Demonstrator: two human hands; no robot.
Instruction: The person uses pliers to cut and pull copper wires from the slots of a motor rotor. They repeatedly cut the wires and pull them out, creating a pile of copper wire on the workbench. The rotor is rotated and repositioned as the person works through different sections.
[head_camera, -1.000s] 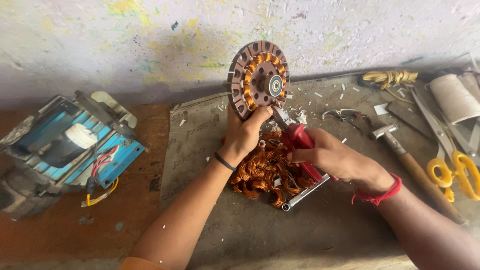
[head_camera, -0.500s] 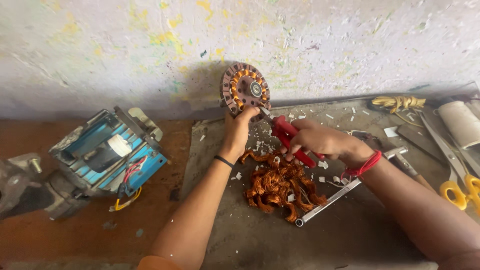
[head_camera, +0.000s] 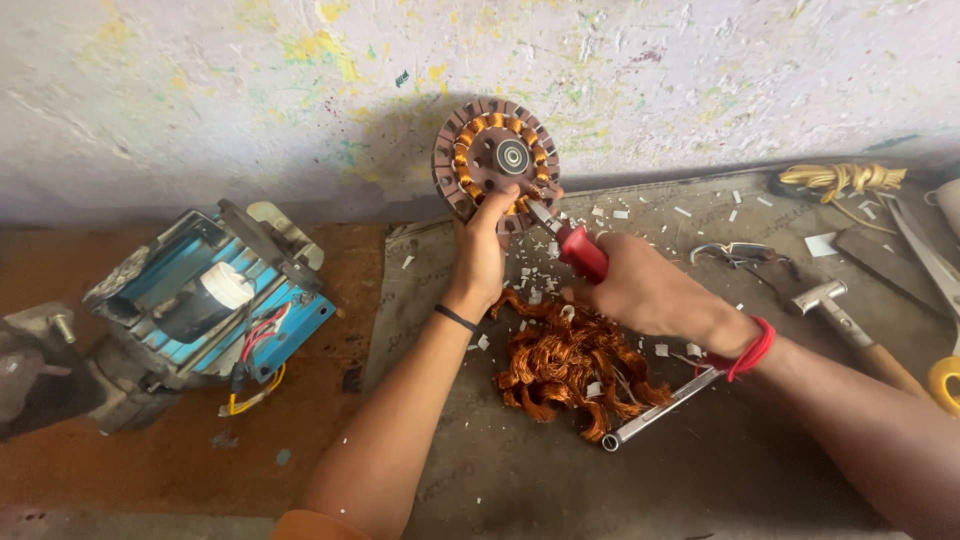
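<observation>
My left hand grips the lower rim of a round motor stator with copper coils, held upright against the wall. My right hand is closed around red-handled pliers, and their metal tip touches the stator's lower right edge. Below both hands lies a heap of stripped copper wire on the grey mat. A black band circles my left wrist and a red thread my right.
A blue motor housing with coloured wires lies at left on the brown floor. A metal spanner lies beside the wire heap. A hammer, another pair of pliers, a yellow cord and yellow-handled scissors lie at right.
The view has shifted, so the stator and hands sit more to the middle. The pliers' tip stays at the stator's lower edge while my left hand keeps its hold.
</observation>
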